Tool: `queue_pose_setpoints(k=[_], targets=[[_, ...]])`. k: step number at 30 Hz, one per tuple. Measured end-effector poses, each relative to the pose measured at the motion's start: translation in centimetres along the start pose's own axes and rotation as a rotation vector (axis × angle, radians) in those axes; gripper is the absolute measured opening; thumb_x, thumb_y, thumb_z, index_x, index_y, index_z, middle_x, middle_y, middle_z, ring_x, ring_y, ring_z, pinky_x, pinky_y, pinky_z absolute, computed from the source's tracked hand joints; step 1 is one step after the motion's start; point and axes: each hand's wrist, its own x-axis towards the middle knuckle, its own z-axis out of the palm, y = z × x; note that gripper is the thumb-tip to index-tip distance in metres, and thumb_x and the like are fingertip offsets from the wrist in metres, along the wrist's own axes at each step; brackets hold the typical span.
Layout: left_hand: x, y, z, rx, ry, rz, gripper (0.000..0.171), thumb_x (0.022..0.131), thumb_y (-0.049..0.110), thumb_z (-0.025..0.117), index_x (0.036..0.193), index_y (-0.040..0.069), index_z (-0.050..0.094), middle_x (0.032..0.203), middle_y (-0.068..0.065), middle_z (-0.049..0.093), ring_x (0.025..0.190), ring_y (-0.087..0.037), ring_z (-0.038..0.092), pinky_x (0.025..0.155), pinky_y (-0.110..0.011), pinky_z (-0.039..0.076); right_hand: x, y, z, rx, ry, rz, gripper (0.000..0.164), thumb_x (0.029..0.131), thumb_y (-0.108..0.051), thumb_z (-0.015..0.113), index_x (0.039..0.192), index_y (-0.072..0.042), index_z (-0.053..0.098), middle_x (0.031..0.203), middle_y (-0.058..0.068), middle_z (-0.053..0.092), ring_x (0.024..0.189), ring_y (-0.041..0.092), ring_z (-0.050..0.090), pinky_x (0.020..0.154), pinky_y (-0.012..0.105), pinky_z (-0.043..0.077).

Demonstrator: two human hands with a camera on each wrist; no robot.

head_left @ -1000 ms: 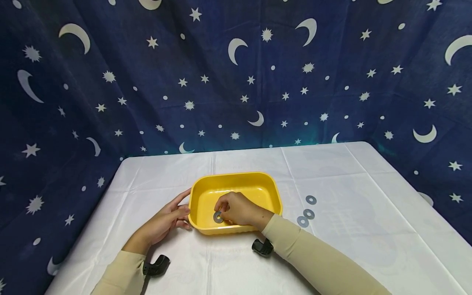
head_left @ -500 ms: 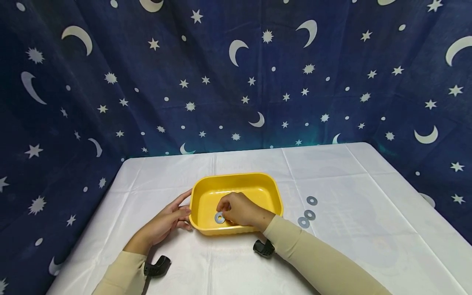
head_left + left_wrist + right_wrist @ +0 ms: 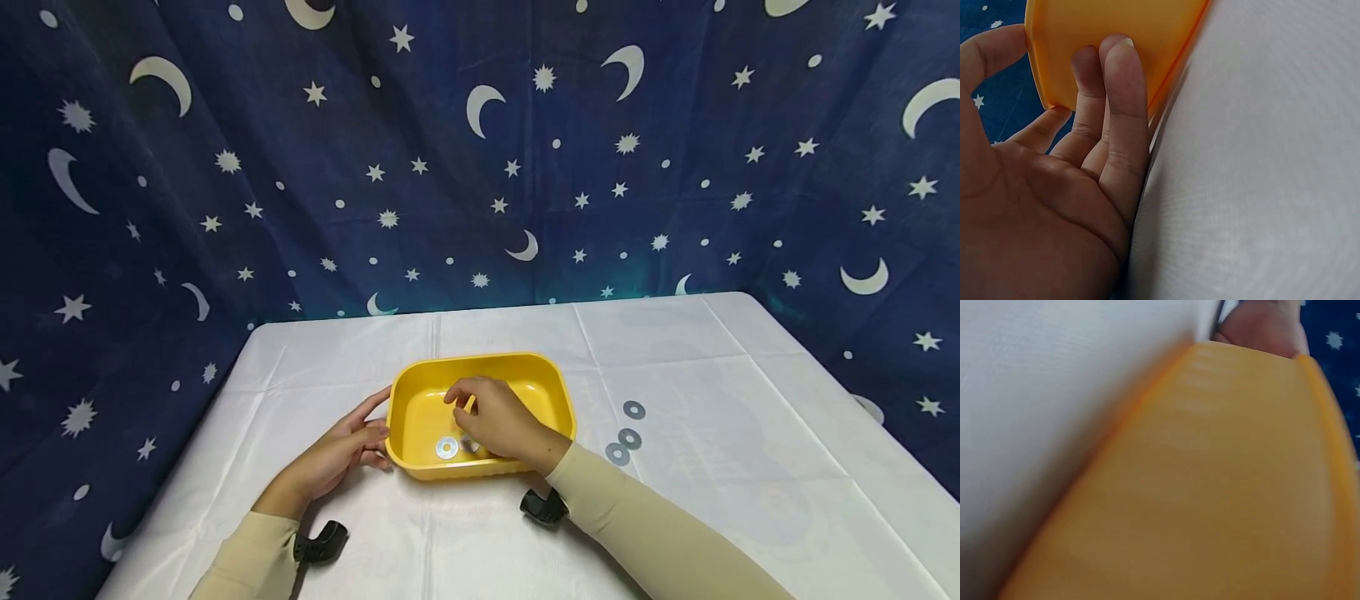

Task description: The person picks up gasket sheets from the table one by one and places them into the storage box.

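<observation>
Lower-centre, the loose, seemingly empty, low-hung right hand risked nudging the washer; the uncurled left hand touched the tray.

Beige sleeves, lightly creased; curved black wrist-worn devices.

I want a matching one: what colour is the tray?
The tray is yellow, best seen in the head view.

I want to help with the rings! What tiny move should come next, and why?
I'd probably lift the right grip out of the tray, toward the three rings on the table: that grip looks empty, one ring plainly lies in the tray, and those three lie outside it.
</observation>
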Motion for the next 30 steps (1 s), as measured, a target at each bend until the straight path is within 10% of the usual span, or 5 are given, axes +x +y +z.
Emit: queue_pose_setpoints(k=[19, 30], targets=[[0.1, 0.0, -0.1, 0.005, 0.002, -0.007, 0.075, 0.101, 0.023, 0.055, 0.162, 0.023, 0.01, 0.148, -0.031, 0.04, 0.09, -0.014, 0.067, 0.08, -0.028, 0.061, -5.3, 0.3, -5.8, 0.038, 0.306, -0.073, 0.024, 0.089, -0.003, 0.066, 0.111, -0.012, 0.069, 0.094, 0.0, 0.062, 0.075, 0.013, 0.055, 0.068, 0.023, 0.052], [0.2, -0.1, 0.0, 0.01, 0.007, -0.014, 0.074, 0.101, 0.024, 0.055, 0.162, 0.025, 0.011, 0.147, -0.028, 0.043, 0.089, -0.014, 0.067, 0.08, -0.028, 0.061, -6.8, 3.3, -8.4, 0.005, 0.358, 0.024, 0.02, 0.093, -0.004, 0.065, 0.112, -0.008, 0.07, 0.099, 0.005, 0.065, 0.079, 0.016, 0.055, 0.07, 0.023, 0.053]])
